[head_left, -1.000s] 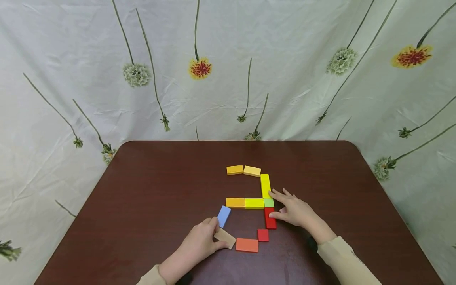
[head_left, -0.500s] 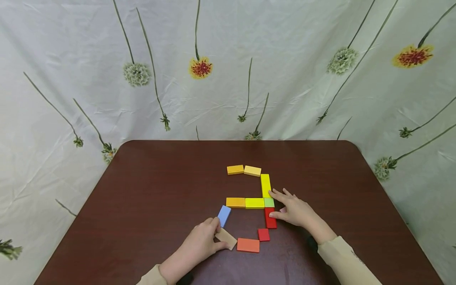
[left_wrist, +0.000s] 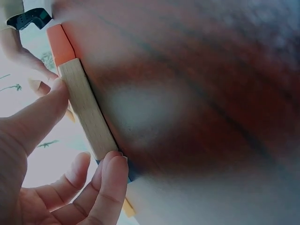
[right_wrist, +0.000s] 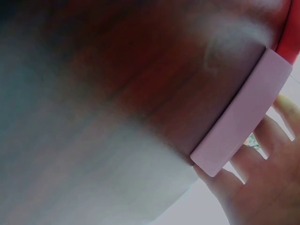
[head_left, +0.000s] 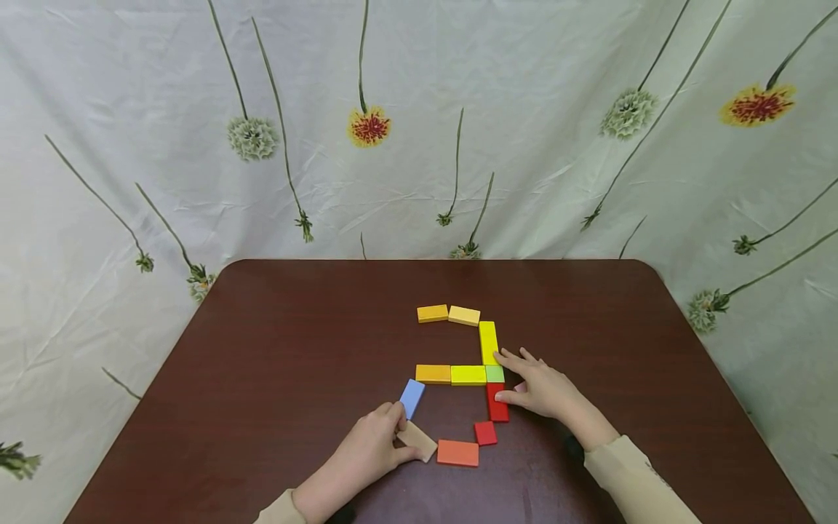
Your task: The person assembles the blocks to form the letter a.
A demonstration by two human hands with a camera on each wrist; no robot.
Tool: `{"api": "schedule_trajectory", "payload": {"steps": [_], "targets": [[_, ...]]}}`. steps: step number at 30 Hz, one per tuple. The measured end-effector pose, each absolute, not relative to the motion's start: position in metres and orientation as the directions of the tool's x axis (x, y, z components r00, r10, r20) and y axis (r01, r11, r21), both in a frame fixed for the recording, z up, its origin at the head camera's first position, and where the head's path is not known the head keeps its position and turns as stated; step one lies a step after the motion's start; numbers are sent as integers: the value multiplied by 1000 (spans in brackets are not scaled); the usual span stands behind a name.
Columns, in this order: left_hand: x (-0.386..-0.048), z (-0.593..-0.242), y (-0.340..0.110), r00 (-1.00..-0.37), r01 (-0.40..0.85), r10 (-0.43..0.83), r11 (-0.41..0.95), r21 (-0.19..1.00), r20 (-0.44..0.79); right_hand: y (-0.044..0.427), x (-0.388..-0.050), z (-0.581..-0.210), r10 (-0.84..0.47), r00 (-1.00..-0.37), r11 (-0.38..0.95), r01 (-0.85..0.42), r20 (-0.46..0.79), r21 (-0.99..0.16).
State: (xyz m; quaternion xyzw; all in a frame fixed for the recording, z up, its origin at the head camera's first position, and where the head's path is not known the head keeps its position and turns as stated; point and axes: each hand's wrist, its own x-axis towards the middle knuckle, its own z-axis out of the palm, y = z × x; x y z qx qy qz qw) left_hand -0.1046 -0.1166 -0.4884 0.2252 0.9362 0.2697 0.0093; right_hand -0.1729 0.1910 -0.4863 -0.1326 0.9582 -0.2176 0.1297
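Note:
My left hand [head_left: 369,444] pinches a plain wooden block [head_left: 417,440] end to end, thumb on one end and fingertips on the other, clearly seen in the left wrist view. One end meets a coral block [head_left: 458,453]; a blue block [head_left: 412,397] stands at the other. My right hand [head_left: 550,393] rests with spread fingers, its thumb on a long red block [head_left: 497,411] and its index fingertip at a yellow block [head_left: 487,338]. A pink block [right_wrist: 243,112] lies by that hand, mostly hidden under it in the head view.
A small red block [head_left: 486,434] sits between the coral and long red blocks. A green block [head_left: 495,374], another yellow block [head_left: 468,375] and an orange block [head_left: 433,374] form a row. Two tan-orange blocks lie farther back on the dark brown table [head_left: 314,349]; a flowered cloth [head_left: 406,182] hangs behind.
The wooden block in my left hand has shifted slightly right, and the coral block has slid right with it. The small red block has turned and moved slightly right. My right hand stays put.

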Motion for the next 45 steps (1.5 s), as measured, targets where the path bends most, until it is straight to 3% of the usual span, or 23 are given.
{"api": "schedule_trajectory", "payload": {"steps": [7,15,24,31,45], "targets": [[-105,-488,-117,-898,415,430,751,513,96,191,-172,-486,-307,-932,869,-192,-194,-456],[-125,-480,-129,-908,417,391,804,424,151,191,-173,-487,-305,-932,872,-189,-198,-451],[-154,-483,-145,-820,447,564,734,511,-93,191,-173,-487,-298,-932,875,-181,-206,-448],[-164,-485,-145,-788,436,598,712,550,-149,191,-173,-487,-302,-931,875,-186,-203,-447],[-166,-490,-143,-786,400,581,738,543,-212,191,-172,-487,-302,-933,876,-189,-198,-443]]}}
